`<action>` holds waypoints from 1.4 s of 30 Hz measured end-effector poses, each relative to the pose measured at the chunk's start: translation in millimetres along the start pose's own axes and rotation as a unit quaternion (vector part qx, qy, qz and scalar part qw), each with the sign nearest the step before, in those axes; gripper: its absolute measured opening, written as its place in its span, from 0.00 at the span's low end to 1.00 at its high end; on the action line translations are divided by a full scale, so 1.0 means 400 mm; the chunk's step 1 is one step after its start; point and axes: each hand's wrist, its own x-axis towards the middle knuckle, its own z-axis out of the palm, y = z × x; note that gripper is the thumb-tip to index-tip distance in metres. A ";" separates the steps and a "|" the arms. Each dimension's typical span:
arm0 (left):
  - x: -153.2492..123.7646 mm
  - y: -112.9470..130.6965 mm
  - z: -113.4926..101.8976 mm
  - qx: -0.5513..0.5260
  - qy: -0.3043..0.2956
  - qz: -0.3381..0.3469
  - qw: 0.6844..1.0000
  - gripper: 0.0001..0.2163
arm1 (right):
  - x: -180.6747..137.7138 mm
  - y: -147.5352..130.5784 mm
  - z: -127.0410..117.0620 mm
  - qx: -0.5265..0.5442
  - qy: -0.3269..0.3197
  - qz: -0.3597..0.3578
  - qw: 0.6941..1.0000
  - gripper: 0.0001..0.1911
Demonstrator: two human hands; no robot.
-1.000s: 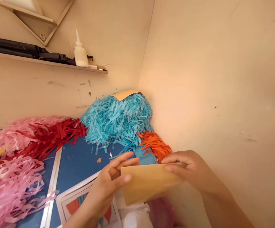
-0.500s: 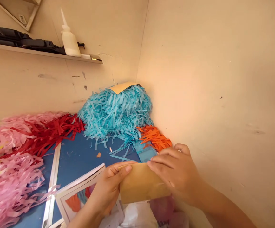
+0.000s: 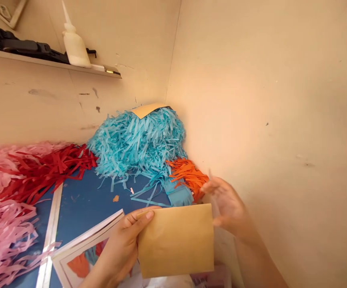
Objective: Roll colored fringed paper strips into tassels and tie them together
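Note:
A plain rectangular piece of brown paper [image 3: 176, 242] is pinched at its upper left corner by my left hand [image 3: 131, 240], the thumb in front and the fingers behind. I cannot tell whether it is a single sheet or an envelope. By the paper's right edge, my right hand [image 3: 227, 208] is raised with its fingers apart, slightly blurred. Behind that hand lies orange fringed tissue paper [image 3: 189, 176], beside a blue tissue piece [image 3: 179, 194]. Under my left forearm is a printed picture sheet [image 3: 68, 256] showing coloured tassels.
A large heap of blue paper fringe [image 3: 140, 144] stands in the corner, with a yellowish paper [image 3: 147, 109] on top. Red fringe [image 3: 50, 168] and pink fringe [image 3: 8, 240] cover the left of the blue table [image 3: 86, 204]. A glue bottle [image 3: 75, 48] stands on the wall shelf [image 3: 41, 60].
My right hand has let go of the brown paper's top edge and moved right, its fingers opening. More of the paper now shows. The view has shifted slightly to the right.

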 end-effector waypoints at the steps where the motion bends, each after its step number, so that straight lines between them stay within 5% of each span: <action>1: 0.002 -0.001 0.000 0.003 0.005 -0.001 1.000 0.17 | 0.010 0.019 0.018 0.049 0.002 0.057 0.997 0.36; 4: 0.012 -0.005 -0.006 0.014 0.032 0.015 0.999 0.21 | 0.046 0.051 0.061 0.150 0.001 0.170 0.974 0.34; 10: 0.021 -0.022 -0.048 0.150 0.104 0.196 0.963 0.27 | 0.165 0.122 0.045 0.137 0.078 0.164 0.974 0.37; 14: -0.010 0.015 -0.090 0.313 0.186 0.310 0.878 0.24 | 0.294 0.252 -0.037 0.019 0.142 0.125 0.982 0.39; 17: -0.052 0.086 -0.146 0.469 0.245 0.357 0.770 0.21 | 0.348 0.326 -0.095 -0.205 0.170 0.068 0.961 0.42; 20: -0.099 0.147 -0.227 0.634 0.247 0.306 0.666 0.21 | 0.321 0.339 -0.082 -0.342 0.166 -0.022 0.925 0.43; 22: -0.125 0.159 -0.278 0.702 0.217 0.228 0.639 0.22 | 0.258 0.319 -0.013 -0.302 0.174 -0.049 0.936 0.42; 26: -0.148 0.123 -0.332 0.721 0.193 0.175 0.642 0.21 | 0.095 0.265 0.240 -0.119 0.048 -0.029 0.991 0.37; 29: -0.153 0.079 -0.330 0.717 0.170 0.240 0.632 0.15 | 0.025 0.244 0.426 -0.008 -0.109 -0.008 0.994 0.41; 31: -0.164 0.054 -0.321 0.721 0.152 0.298 0.607 0.13 | 0.008 0.239 0.498 0.048 -0.152 0.015 0.987 0.42; 35: -0.205 0.016 -0.312 0.688 0.140 0.376 0.605 0.13 | -0.018 0.225 0.528 0.136 -0.137 0.048 0.980 0.39; 39: -0.244 0.001 -0.314 0.673 0.129 0.337 0.646 0.16 | -0.054 0.201 0.515 0.143 -0.133 0.047 0.980 0.39; 42: -0.257 0.002 -0.314 0.686 0.103 0.323 0.644 0.15 | -0.073 0.191 0.517 0.138 -0.130 0.053 0.980 0.38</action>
